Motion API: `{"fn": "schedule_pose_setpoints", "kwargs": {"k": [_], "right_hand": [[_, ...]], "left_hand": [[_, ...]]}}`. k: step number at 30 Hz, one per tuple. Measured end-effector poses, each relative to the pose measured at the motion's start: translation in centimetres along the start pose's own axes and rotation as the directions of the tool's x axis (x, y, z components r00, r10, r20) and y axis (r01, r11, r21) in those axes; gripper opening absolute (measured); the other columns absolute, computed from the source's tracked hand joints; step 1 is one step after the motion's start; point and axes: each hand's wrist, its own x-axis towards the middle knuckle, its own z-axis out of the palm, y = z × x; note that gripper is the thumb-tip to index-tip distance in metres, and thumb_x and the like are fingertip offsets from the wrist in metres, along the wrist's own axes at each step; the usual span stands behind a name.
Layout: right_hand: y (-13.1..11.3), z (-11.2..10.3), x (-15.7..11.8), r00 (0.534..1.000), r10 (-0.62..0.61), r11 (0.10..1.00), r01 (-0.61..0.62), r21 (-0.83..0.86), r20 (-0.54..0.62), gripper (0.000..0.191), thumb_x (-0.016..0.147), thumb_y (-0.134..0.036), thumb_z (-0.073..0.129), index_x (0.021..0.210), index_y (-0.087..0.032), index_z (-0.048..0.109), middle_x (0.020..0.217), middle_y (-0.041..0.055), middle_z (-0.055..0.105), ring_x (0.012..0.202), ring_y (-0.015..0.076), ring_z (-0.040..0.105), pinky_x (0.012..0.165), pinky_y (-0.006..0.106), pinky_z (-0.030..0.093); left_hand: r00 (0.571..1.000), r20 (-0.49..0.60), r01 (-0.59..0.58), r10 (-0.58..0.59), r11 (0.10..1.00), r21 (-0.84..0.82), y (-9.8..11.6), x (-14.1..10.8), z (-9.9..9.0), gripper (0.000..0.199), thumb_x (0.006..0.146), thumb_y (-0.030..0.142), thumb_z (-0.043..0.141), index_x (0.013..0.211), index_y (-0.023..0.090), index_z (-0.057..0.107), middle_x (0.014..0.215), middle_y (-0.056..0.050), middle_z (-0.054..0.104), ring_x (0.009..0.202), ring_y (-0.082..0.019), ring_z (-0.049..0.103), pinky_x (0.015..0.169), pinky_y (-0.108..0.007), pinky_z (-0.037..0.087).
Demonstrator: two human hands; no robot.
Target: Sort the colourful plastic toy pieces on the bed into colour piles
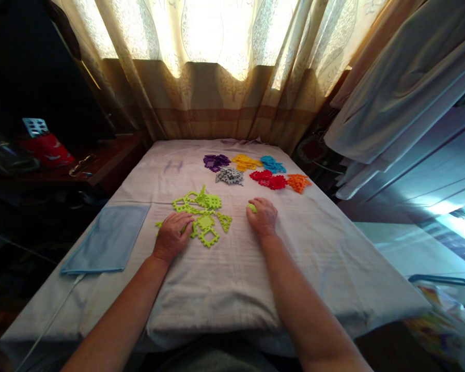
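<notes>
Your right hand [262, 214] pinches a lime piece [252, 207] mid-table, likely light, stiff plastic best gripped by its edges; your left hand's [173, 235] fingers curve loosely over the lime pieces [205, 222], left of centre, grip unclear.

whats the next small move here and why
Probably ease the right hand left and set its green piece beside the loose green pieces: it is held away from them, the left hand is already there, and the red pile and purple pile each show one colour.
</notes>
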Motion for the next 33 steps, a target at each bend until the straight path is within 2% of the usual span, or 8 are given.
{"fn": "schedule_pose_setpoints", "kwargs": {"k": [2,7,11,15,19,24,28,33], "right_hand": [[-1.4,-0.2,-0.6,0.993,-0.111,0.993,0.11,0.037,0.031,0.027,0.087,-0.029,0.056,0.106,-0.02,0.074,0.115,0.011,0.069,0.112,0.0263,0.057,0.098,0.041,0.039],[-5.2,-0.4,-2.6,0.923,-0.258,0.963,0.268,0.004,0.286,0.039,0.084,-0.051,0.064,0.109,-0.022,0.073,0.107,0.0099,0.07,0.103,0.0251,0.059,0.094,0.036,0.041],[-6.4,-0.3,-3.4,0.895,-0.281,0.95,0.311,-0.034,0.345,0.037,0.082,-0.043,0.065,0.111,-0.02,0.071,0.108,0.0109,0.068,0.106,0.0261,0.058,0.094,0.036,0.042],[-4.8,-0.2,-2.3,0.934,-0.247,0.968,0.249,0.025,0.257,0.042,0.082,-0.031,0.062,0.121,-0.018,0.065,0.113,0.0114,0.067,0.105,0.0241,0.059,0.095,0.033,0.043],[-0.7,-0.6,-0.2,0.997,-0.056,0.998,0.056,0.0,0.046,0.037,0.082,-0.028,0.059,0.117,-0.014,0.064,0.113,0.0139,0.066,0.104,0.0253,0.058,0.094,0.035,0.044],[3.3,-0.8,0.7,0.984,0.179,0.98,-0.18,-0.09,-0.015,0.036,0.081,-0.031,0.062,0.114,-0.016,0.064,0.111,0.0135,0.066,0.102,0.0259,0.059,0.088,0.036,0.044],[3.5,-0.5,0.4,0.973,0.228,0.965,-0.23,-0.125,-0.026,0.036,0.081,-0.032,0.062,0.114,-0.018,0.065,0.112,0.0127,0.066,0.104,0.0257,0.058,0.087,0.036,0.043],[1.9,-1.0,0.1,0.985,0.151,0.982,-0.159,-0.107,-0.08,0.03,0.084,-0.029,0.058,0.11,-0.017,0.068,0.117,0.014,0.065,0.106,0.0272,0.057,0.088,0.038,0.042]], "left_hand": [[0.996,-0.091,-0.005,0.004,1.0,-0.015,-0.2,0.1,-0.2,0.028,0.093,0.032,0.046,0.094,0.021,0.072,0.102,-0.007,0.076,0.103,-0.022,0.069,0.102,-0.041,0.049],[0.968,-0.252,0.011,-0.018,1.0,-0.028,-0.9,0.1,-1.0,0.023,0.091,0.028,0.049,0.09,0.02,0.071,0.098,-0.007,0.077,0.094,-0.02,0.071,0.095,-0.037,0.054],[0.941,-0.327,0.078,-0.088,0.996,-0.046,-1.7,-0.1,-1.5,0.024,0.091,0.03,0.05,0.09,0.019,0.071,0.096,-0.006,0.077,0.092,-0.02,0.072,0.09,-0.033,0.055],[0.916,-0.368,0.134,-0.16,0.986,-0.095,-2.1,-0.2,-1.6,0.026,0.091,0.031,0.049,0.09,0.019,0.072,0.095,-0.006,0.077,0.092,-0.019,0.072,0.088,-0.03,0.056],[0.91,-0.345,0.189,-0.232,0.97,-0.154,-2.1,-0.2,-1.5,0.027,0.09,0.035,0.049,0.09,0.02,0.072,0.096,-0.004,0.077,0.093,-0.019,0.072,0.089,-0.03,0.055],[0.888,-0.328,0.265,-0.323,0.941,-0.21,-2.2,-0.2,-1.5,0.03,0.089,0.037,0.049,0.091,0.021,0.073,0.097,-0.004,0.077,0.095,-0.02,0.071,0.091,-0.031,0.055],[0.862,-0.335,0.31,-0.38,0.918,-0.246,-2.4,-0.3,-1.7,0.032,0.087,0.039,0.049,0.091,0.02,0.074,0.098,-0.004,0.077,0.096,-0.021,0.072,0.091,-0.032,0.055],[0.823,-0.329,0.374,-0.463,0.878,-0.299,-2.9,-0.4,-1.7,0.034,0.085,0.041,0.05,0.092,0.02,0.075,0.098,-0.004,0.078,0.096,-0.022,0.072,0.092,-0.033,0.055]]}}
